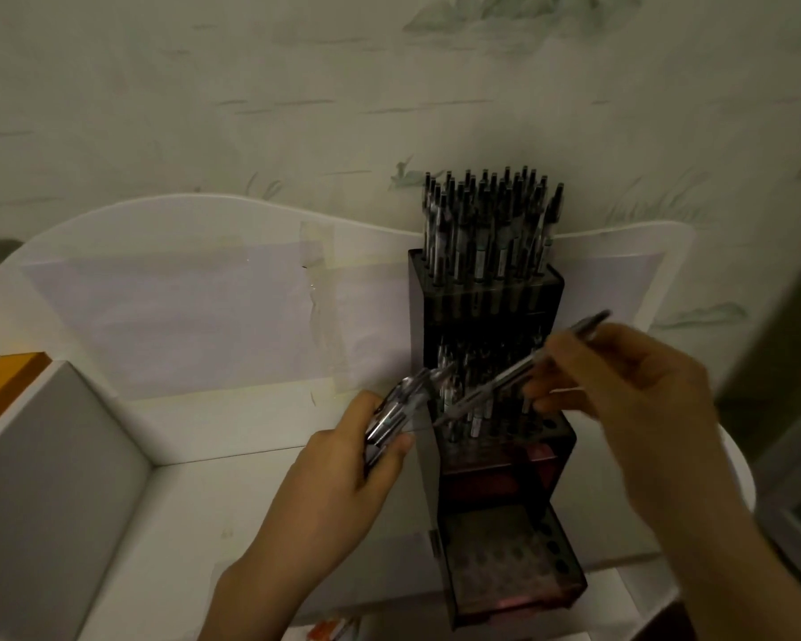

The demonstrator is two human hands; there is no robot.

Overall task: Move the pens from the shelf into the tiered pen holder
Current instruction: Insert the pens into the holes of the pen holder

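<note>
Against a pale wall painted with faint green reeds, a white shelf (213, 497) with a curved back panel carries a dark tiered pen holder (495, 460), which stands toward the shelf's right side with its tall rear tier against the panel. The rear tier is packed with upright pens (486, 224); the middle tier holds a smaller cluster of them, with open holes along its right edge; the lowest front tier shows rows of vacant holes and reaches nearly to the shelf's front edge. A person's left hand (343, 460), just left of the holder, grips a bundle of pens (403, 407) with fingers and thumb curled round it, the tips angled up toward the middle tier. The right hand (630, 400) pinches a single pen (523, 367) between thumb and fingertips, the pen slanting down-left across the holder with its lower end over the middle tier. A white upright divider (65, 469) bounds the shelf at left, leaving bare surface between it and the holder.
</note>
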